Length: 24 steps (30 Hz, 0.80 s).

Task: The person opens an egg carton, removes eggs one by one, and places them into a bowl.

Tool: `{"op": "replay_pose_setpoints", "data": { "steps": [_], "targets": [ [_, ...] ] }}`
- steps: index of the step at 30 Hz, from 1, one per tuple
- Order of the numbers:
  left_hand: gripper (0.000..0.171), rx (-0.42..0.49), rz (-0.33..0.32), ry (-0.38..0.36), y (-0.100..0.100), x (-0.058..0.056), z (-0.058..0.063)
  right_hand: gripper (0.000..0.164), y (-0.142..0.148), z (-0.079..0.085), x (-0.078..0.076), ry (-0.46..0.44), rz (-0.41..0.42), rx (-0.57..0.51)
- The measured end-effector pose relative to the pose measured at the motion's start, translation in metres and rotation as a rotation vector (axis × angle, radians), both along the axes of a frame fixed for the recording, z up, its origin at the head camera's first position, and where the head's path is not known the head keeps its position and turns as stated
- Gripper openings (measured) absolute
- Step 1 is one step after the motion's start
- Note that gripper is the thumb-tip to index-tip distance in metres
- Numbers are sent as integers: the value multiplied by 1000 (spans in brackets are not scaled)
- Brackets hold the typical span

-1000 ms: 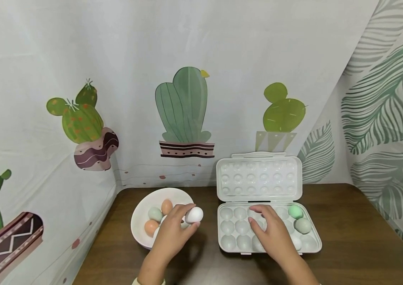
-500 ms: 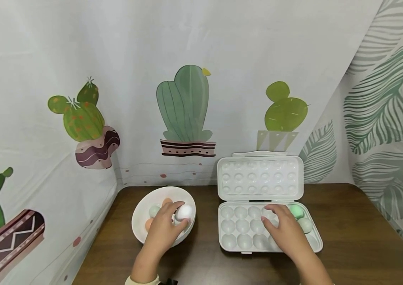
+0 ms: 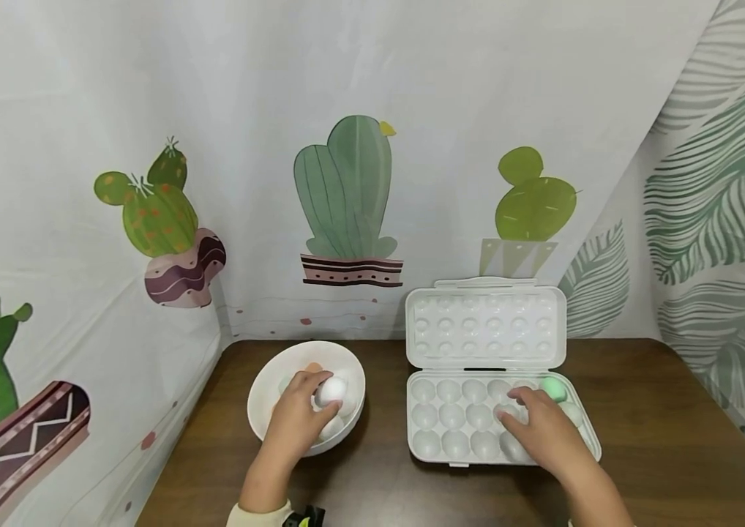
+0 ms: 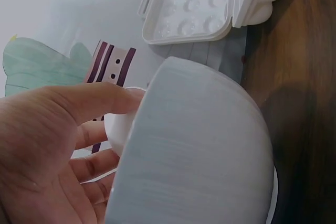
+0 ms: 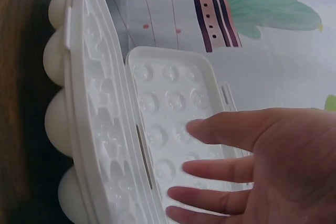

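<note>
Tabletop (image 3: 386,395) separates bowl rim (image 3: 362,380) from carton edge (image 3: 410,419).

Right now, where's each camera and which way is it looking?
Head: on the head, facing forward and down at bowl and egg box; left hand and right hand show.
Left: on that wrist, facing the bowl's outside; left hand pinching a white egg.
Right: on that wrist, facing the open lid; right hand shows.
Both wrist views share the lid.

At right, the egg carton (image 3: 486,356) looks glossy plastic; at left, the bowl (image 4: 194,145) smooth, faintly shiny; the table (image 3: 379,472), polished wood; far backdrop (image 3: 441,146), matt creased cloth
</note>
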State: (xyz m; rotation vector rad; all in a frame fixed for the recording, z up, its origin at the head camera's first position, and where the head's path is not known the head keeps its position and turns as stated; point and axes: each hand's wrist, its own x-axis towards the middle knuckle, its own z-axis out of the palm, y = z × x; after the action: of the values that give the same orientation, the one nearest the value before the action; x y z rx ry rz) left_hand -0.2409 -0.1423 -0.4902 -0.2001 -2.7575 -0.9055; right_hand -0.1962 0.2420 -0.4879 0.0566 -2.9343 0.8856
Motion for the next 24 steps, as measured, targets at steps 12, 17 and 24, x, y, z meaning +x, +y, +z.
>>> {"op": "replay_pose_setpoints", "data": {
  "steps": [12,17,24],
  "targets": [
    [49,3,23,-67,-6,-5,-5,48,20,-4,-2,-162,0,57],
    [50,-3,28,-64,-8,-6,-7,46,25,-4,-2,-187,-5,57],
    [51,-6,29,-70,-10,-7,-9,43,30,-8,-4,-184,-5,77]
  ]
}}
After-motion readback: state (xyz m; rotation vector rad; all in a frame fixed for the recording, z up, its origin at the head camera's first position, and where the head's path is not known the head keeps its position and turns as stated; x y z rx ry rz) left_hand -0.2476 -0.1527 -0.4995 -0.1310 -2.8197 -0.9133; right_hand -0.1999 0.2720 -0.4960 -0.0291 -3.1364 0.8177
